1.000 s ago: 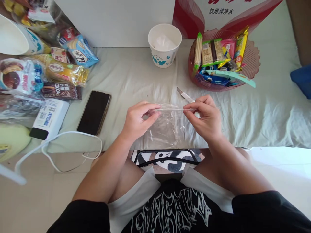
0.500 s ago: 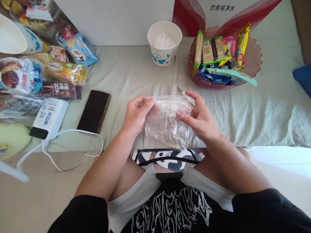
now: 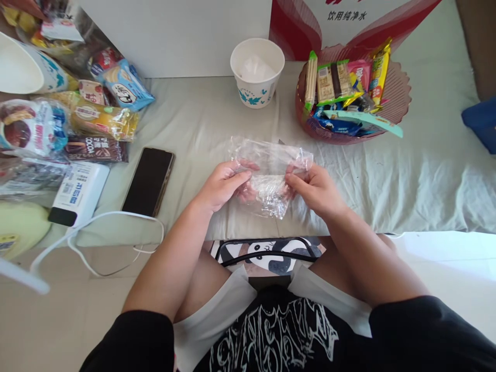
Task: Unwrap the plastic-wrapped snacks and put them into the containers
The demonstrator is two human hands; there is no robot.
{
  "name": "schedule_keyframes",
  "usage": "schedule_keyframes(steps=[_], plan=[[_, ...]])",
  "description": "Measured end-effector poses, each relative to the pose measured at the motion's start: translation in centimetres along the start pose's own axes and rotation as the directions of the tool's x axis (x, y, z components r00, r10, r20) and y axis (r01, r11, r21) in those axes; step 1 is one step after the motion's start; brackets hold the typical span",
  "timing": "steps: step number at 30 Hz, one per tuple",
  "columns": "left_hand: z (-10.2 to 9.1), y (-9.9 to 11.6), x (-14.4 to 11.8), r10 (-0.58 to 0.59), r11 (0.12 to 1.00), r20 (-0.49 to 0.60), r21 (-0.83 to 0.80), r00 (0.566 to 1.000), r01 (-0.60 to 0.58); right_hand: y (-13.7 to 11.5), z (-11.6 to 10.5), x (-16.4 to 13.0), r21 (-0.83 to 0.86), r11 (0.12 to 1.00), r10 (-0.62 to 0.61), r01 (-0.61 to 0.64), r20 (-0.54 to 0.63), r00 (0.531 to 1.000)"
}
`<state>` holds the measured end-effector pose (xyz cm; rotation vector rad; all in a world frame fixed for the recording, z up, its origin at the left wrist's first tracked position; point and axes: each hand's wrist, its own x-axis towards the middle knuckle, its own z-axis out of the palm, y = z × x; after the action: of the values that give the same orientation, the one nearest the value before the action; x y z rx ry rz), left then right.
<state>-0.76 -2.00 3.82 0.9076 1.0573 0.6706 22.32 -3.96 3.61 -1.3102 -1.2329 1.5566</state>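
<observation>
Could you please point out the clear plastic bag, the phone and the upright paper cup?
Clear plastic bag [image 3: 269,183]: head view, crinkled middle.
Phone [image 3: 149,181]: head view, dark screen.
Upright paper cup [image 3: 256,92]: head view, outer wall.

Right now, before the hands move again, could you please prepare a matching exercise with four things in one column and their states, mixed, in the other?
1. Clear, crinkled plastic film
2. Upright white paper cup with teal leaves
3. Black rectangular smartphone
4. Pink translucent bowl with scalloped rim

A. Lies flat, screen dark
B. Filled with colourful wrapped snacks
C. Held by the left hand and right hand
D. Has something whitish inside

Pairs: 1-C, 2-D, 3-A, 4-B.
</observation>
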Motion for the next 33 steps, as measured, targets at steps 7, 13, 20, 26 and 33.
schedule_keyframes(steps=[7, 13, 20, 26, 33], plan=[[-0.7, 0.4, 0.0, 0.119, 0.978, 0.028, -0.179, 0.993, -0.112, -0.1, -0.3, 0.3, 0.167, 0.96, -0.211, 0.224, -0.092, 0.973], [-1.2, 0.0, 0.7, 0.205, 0.979, -0.015, -0.009, 0.979, -0.205, 0.0, -1.1, 0.1, 0.016, 0.98, -0.2, 0.201, -0.059, 0.978], [-0.8, -0.4, 1.0, 0.287, 0.946, -0.052, 0.173, 0.957, -0.274, 0.6, -0.2, 0.5, 0.181, 0.983, 0.03, -0.003, -0.15, 0.988], [-0.6, -1.9, 2.3, 0.636, 0.765, -0.334, 0.391, 0.695, -0.512, 0.6, 0.2, 0.5, -0.121, 0.975, -0.217, 0.186, -0.349, 0.912], [1.1, -3.1, 2.0, 0.635, 0.714, 0.11, 0.296, 0.765, -0.635, 0.1, 1.8, -0.8, -0.374, 0.781, -0.562, 0.501, -0.07, 0.824]])
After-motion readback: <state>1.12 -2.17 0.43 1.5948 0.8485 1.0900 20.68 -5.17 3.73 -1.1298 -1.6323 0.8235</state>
